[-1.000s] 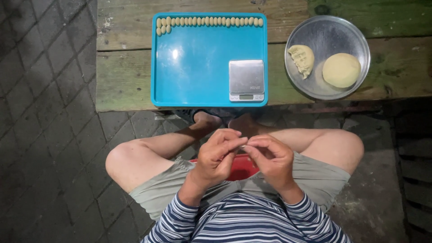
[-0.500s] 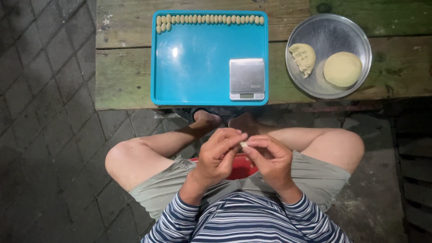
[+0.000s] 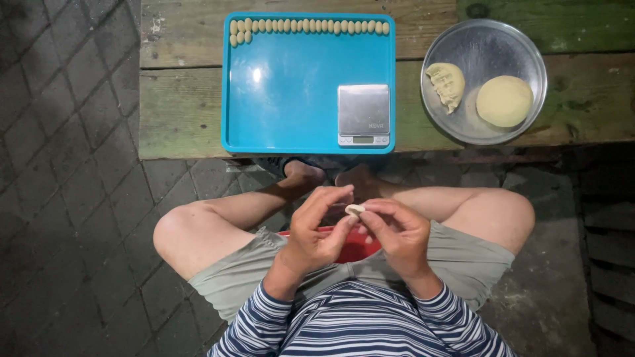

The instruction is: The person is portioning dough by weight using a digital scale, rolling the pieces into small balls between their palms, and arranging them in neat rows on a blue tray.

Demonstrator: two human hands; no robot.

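Observation:
A small pale piece of dough (image 3: 354, 209) sits pinched between the fingertips of both hands, held over my lap. My left hand (image 3: 317, 228) curls around it from the left, and my right hand (image 3: 397, 231) holds it from the right. Ahead on the wooden table lies a blue tray (image 3: 291, 99) with a row of several small shaped dough pieces (image 3: 307, 26) along its far edge. A small silver kitchen scale (image 3: 363, 114) stands in the tray's near right corner.
A round metal pan (image 3: 489, 39) to the right of the tray holds a torn dough lump (image 3: 446, 84) and a smooth dough ball (image 3: 504, 100). A red object (image 3: 357, 248) shows under my hands. Dark paving stones cover the floor on the left.
My fingers have shifted a little around the dough piece, which now shows more clearly at the fingertips. The hands stay over my lap.

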